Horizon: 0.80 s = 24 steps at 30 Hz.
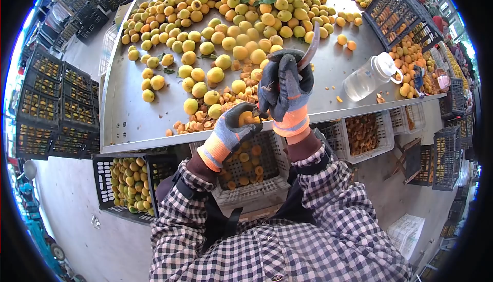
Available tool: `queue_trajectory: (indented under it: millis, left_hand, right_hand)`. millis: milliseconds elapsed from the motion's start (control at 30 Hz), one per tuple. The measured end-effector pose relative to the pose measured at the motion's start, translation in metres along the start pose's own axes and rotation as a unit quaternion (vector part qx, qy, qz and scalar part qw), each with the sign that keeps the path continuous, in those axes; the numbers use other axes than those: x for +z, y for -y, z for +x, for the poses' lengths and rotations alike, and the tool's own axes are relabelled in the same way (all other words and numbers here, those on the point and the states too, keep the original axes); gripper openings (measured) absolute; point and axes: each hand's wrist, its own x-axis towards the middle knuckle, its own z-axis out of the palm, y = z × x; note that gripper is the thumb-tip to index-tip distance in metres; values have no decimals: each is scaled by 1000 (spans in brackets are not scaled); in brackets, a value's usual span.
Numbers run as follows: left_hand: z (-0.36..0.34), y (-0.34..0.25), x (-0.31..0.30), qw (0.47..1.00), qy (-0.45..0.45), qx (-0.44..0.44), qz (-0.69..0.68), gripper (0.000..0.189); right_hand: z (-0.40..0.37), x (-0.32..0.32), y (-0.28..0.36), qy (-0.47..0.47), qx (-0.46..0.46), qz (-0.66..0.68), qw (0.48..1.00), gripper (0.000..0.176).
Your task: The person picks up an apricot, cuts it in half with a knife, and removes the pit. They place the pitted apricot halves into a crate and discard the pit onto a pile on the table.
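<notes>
My left hand [237, 126], in a grey and orange glove, is closed around a yellow apricot [248, 119] at the near edge of the steel table [133, 118]. Just to its right my right hand [286, 89], gloved the same way, grips a curved knife [310, 48] whose blade points up and away. Both hands hover above a white crate [272, 179] holding apricot halves. A big heap of whole apricots [226, 20] covers the far part of the table, and a small pile of cut halves [226, 105] lies just beyond my left hand.
A clear plastic bottle [368, 78] lies on its side at the table's right. Black crates of apricots stand at left [46, 105], below the table [126, 182] and at the far right [395, 12]. A white crate of halves [367, 135] sits under the right edge.
</notes>
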Motion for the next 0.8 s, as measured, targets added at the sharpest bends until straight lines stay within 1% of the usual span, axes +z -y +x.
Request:
queue_trajectory:
  millis: [67, 133, 167, 233, 267, 300, 333, 400, 467, 533, 567, 600, 667, 700, 733, 800]
  left_hand:
    - [-2, 1, 2, 1000, -13, 4, 15, 43]
    - [0, -4, 3, 1000, 4, -14, -11, 47]
    - [2, 1, 1, 1000, 6, -14, -10, 47]
    - [7, 10, 0, 998, -28, 11, 47, 45]
    - [8, 13, -2, 998, -28, 11, 48, 45]
    - [10, 9, -4, 997, -25, 18, 75, 44]
    - [11, 5, -5, 994, -21, 26, 102, 42]
    - [14, 1, -1, 995, -31, 23, 91, 41]
    - [17, 1, 0, 996, -36, 21, 79, 41]
    - [18, 1, 0, 988, -41, 43, 143, 41]
    - [18, 0, 0, 988, -39, 43, 143, 41]
    - [18, -4, 0, 985, -33, 39, 167, 39]
    - [20, -10, -1, 981, -24, 37, 191, 37]
    - [21, -12, -1, 966, -21, 69, 247, 38]
    - [23, -13, -2, 948, -17, 100, 302, 38]
    - [28, -16, -2, 942, -12, 90, 322, 38]
  right_hand:
    - [-4, 1, -4, -10, 14, 4, 1000, 22]
    - [-5, 2, -6, -11, 30, 45, 998, 22]
    - [-5, 1, -11, -28, 28, 45, 998, 24]
    - [-4, -7, -22, -28, 23, 20, 999, 27]
    - [-4, -10, -26, -26, 20, -5, 999, 30]
    - [-2, -5, -18, -37, 71, 26, 996, 30]
    - [-2, -4, -19, -35, 71, 28, 996, 30]
    - [0, -3, -19, -86, 105, 27, 990, 29]
    - [1, -7, -31, -96, 100, 16, 990, 27]
    - [3, -12, -36, -146, 145, 47, 978, 25]
    - [4, -14, -36, -155, 160, 67, 973, 23]
    - [5, -16, -38, -155, 159, 67, 973, 23]
    - [8, -20, -43, -198, 164, 94, 962, 23]
    - [11, -22, -44, -219, 177, 73, 957, 22]
    - [13, -23, -45, -221, 175, 74, 957, 22]
    - [17, -25, -46, -284, 215, 75, 932, 22]
